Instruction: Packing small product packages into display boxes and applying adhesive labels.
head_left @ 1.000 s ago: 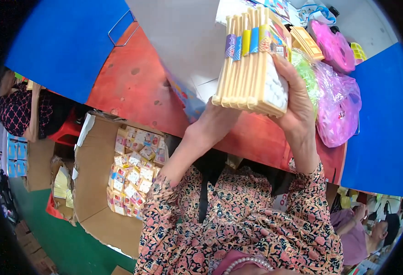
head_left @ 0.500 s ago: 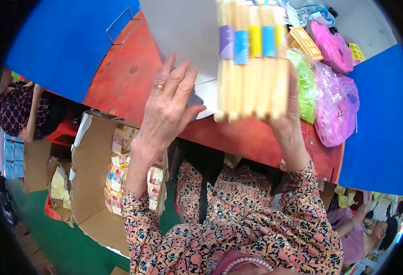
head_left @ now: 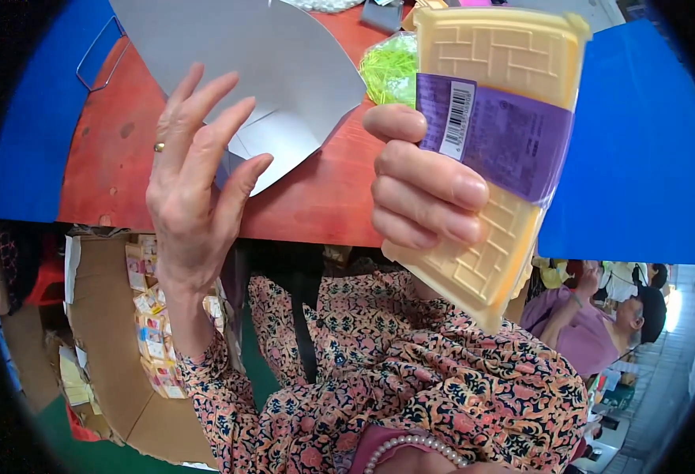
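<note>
My right hand (head_left: 434,189) grips a stack of flat pale-yellow plastic cases (head_left: 513,51), raised and tilted close to the camera. The face turned this way has a raised brick-like pattern and a purple paper band (head_left: 513,142) with a barcode. How many cases lie behind it is hidden. My left hand (head_left: 197,182), with a ring on one finger, is raised with fingers apart and holds nothing. Behind it stands a grey, smooth, curved piece (head_left: 292,63) with a white lower part, on the red table (head_left: 316,213).
An open cardboard box (head_left: 99,340) at lower left holds several packed cases (head_left: 156,340). Green stringy material in a clear bag (head_left: 387,71) lies on the table behind my right hand. Blue panels (head_left: 632,158) flank the table. A person in mauve (head_left: 572,332) sits at the right.
The stack in my right hand has turned from its edges to its flat face and come closer, to the right. My left hand appears further left, and the view has shifted.
</note>
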`<state>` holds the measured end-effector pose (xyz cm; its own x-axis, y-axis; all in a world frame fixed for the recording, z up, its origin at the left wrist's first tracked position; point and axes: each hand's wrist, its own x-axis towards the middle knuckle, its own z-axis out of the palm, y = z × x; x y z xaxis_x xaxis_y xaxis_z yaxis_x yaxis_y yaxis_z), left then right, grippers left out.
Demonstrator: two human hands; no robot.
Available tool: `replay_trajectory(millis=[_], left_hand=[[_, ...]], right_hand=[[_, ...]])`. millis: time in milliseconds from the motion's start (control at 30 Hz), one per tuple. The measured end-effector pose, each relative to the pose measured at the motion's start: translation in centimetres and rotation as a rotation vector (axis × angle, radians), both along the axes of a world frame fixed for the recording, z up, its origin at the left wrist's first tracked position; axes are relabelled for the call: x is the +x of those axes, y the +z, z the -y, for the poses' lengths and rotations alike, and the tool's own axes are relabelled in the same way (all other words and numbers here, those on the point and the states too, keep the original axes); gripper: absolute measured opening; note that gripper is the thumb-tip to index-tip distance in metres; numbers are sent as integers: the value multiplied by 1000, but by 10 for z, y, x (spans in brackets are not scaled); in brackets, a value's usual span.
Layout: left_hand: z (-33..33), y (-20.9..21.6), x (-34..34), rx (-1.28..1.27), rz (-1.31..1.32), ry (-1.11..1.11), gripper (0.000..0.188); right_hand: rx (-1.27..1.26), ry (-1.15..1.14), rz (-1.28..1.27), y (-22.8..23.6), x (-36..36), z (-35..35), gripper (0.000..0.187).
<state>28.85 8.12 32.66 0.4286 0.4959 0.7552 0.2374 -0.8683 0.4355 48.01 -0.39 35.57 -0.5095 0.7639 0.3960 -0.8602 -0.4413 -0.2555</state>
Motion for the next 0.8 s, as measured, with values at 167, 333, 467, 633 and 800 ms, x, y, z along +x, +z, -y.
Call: replay_trajectory(millis=[167,333,467,633,800], left_hand=[[-1,-5,3,18,-3,-3,35],[6,6,-3,-31,26,-73,31],[8,15,6,-28,122,-134,26],[39,29,-1,-33,79,-327,29],[73,10,0,-133,286,-371,40]], right_hand=[[42,101,28,-3,5,-6,24],[14,130,4,-4,-4,-5,23],[117,116,-151,-24,-5,-9,44],[191,49,-142,-40,-2,-10,47],[205,-657,559,-38,41,43,52]])
